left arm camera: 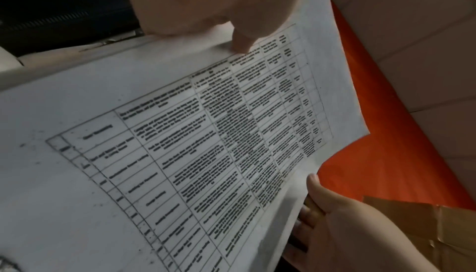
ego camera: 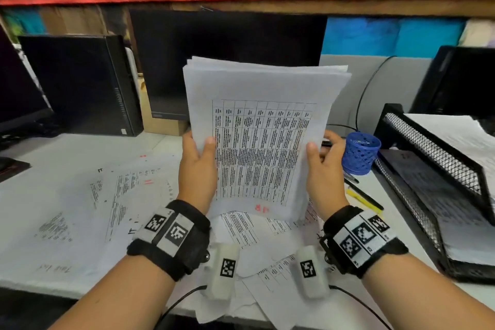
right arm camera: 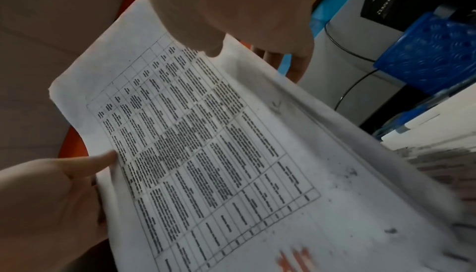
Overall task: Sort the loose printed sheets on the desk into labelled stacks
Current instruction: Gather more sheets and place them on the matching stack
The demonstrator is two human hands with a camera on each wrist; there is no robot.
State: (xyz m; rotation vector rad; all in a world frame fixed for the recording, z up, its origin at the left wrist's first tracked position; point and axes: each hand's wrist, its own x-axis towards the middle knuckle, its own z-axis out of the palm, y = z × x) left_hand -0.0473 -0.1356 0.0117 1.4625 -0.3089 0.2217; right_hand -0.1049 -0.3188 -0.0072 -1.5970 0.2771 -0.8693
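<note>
**Bundle of sheets held up, sorting not started**

Left hand (ego camera: 197, 166) and right hand (ego camera: 322, 169) hold a bundle of printed sheets (ego camera: 263, 126) upright above the surface (ego camera: 32, 195), bottom edge near the loose sheets (ego camera: 126, 195) below. Each thumb pinches the front page with its printed table; fingers (right arm camera: 296, 66) curl behind. Likely step: squaring or reading the top page to pick its stack. Next: peel one sheet, lay it on a chosen pile. No labels visible. Nearby: blue pen cup (ego camera: 360, 153), mesh tray (ego camera: 428, 147), pens (ego camera: 361, 195), monitor (ego camera: 227, 48). Scattered papers crowd the laying space.
</note>
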